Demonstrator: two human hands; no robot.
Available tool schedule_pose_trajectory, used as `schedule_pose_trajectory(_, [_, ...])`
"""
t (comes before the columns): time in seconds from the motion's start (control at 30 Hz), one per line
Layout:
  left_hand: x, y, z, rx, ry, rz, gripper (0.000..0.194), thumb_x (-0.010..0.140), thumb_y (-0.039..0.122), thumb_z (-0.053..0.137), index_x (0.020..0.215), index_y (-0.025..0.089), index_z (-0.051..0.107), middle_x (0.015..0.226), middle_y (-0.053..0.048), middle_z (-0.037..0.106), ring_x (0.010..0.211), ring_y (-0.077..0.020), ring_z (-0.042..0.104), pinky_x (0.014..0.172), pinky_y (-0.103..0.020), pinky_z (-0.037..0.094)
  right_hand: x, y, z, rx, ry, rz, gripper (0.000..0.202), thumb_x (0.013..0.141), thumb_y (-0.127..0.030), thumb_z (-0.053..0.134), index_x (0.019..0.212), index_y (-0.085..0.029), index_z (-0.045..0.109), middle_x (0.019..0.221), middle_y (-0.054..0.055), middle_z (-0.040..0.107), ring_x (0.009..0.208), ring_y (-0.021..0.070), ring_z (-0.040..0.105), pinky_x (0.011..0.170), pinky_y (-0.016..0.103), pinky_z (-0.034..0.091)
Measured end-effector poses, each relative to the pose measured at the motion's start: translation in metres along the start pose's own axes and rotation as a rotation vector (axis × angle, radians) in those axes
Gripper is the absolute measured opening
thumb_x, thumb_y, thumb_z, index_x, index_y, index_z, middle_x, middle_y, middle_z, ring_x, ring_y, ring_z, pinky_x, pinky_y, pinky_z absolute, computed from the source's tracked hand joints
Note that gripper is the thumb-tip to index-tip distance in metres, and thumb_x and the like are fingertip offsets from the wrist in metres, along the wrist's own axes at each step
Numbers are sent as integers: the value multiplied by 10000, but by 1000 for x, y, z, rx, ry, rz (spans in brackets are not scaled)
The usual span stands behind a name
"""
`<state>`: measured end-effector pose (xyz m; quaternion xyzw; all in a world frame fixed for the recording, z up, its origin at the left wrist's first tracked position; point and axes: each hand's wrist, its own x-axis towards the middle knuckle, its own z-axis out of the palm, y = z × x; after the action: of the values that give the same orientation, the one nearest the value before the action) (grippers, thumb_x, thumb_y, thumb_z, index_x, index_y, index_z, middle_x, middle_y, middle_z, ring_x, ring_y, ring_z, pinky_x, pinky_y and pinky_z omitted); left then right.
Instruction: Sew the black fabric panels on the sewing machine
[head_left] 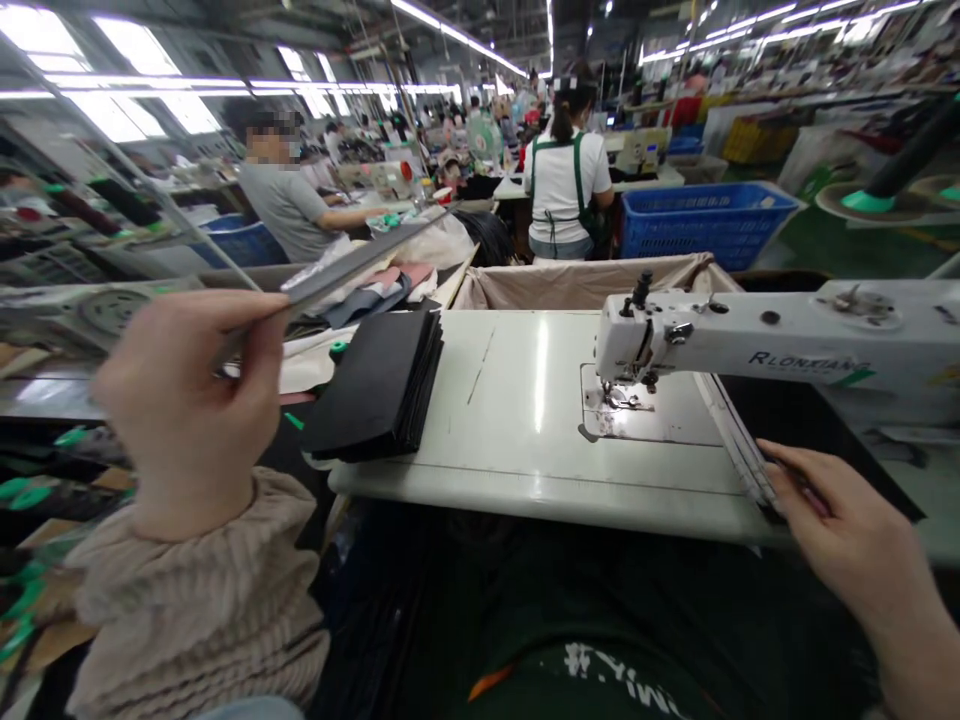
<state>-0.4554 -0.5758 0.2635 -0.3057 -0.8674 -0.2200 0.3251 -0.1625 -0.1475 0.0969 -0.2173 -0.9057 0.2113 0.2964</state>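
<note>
Off the sewing table's (495, 440) left edge, the left hand (187, 400) pinches a grey strip (360, 262) while, at the front edge's right, the right hand (847, 520) grips pale-edged layers (739, 440), apparently a handling step needing alignment.

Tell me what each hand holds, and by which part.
The left hand pinches a grey strip at its near end; the right hand grips pale-edged layered pieces at their near end.

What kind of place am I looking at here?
Most likely a sewing workshop or factory floor: a sewing machine sits on the worktable, thread cones stand nearby, and other people work at tables under long rows of lights.
</note>
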Motion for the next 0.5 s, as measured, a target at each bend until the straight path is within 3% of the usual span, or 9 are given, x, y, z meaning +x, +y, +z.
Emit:
schedule_pose_trajectory(0.07, [-11, -22, 29, 26, -33, 85, 268, 976, 313, 495, 1198, 202, 596, 1384, -17, 551, 1294, -204, 504, 1125, -422, 370, -10, 28, -9, -82, -8, 44, 398, 930, -519, 470, 1303, -416, 561, 1295, 66, 625, 1157, 329, 600, 1026, 504, 435])
schedule_pose_trajectory(0.1, [-20, -34, 48, 12, -115, 105, 260, 985, 319, 473, 1161, 180, 603, 1390, -17, 558, 1260, -194, 540, 1087, -416, 417, -15, 44, -11, -112, -29, 55, 431, 925, -544, 463, 1336, -437, 531, 1336, 64, 603, 1187, 338, 584, 1037, 518, 425])
schedule_pose_trajectory(0.2, [-51, -67, 99, -35, -346, 33, 344, 982, 409, 423, 1151, 168, 601, 1310, -71, 629, 1139, -223, 631, 998, -402, 490, -30, 89, -11, -182, -150, 78, 556, 872, -647, 486, 1384, -430, 505, 1389, 82, 574, 1194, 342, 586, 993, 529, 463])
schedule_pose_trajectory(0.27, [-69, -79, 118, -42, -438, -15, 383, 967, 452, 429, 1192, 182, 580, 1335, -98, 611, 1179, -254, 612, 1010, -411, 479, -39, 110, -9, -227, -231, 82, 615, 859, -673, 483, 1399, -379, 511, 1390, 78, 580, 1171, 330, 609, 943, 512, 510])
schedule_pose_trajectory(0.37, [-79, -73, 123, -38, -402, -18, 441, 931, 488, 496, 1271, 211, 528, 1401, -92, 553, 1265, -279, 547, 1072, -443, 428, -44, 120, -12, -280, -274, 72, 544, 896, -608, 462, 1359, -340, 560, 1368, 22, 606, 1127, 293, 642, 873, 453, 558])
schedule_pose_trajectory(0.5, [-74, -33, 122, -96, -251, 55, 439, 912, 437, 567, 1328, 323, 485, 1433, 15, 515, 1288, -254, 519, 1124, -491, 388, -33, 109, -22, -179, -253, 64, 386, 932, -467, 482, 1232, -302, 659, 1265, 18, 677, 1109, 255, 653, 909, 390, 537])
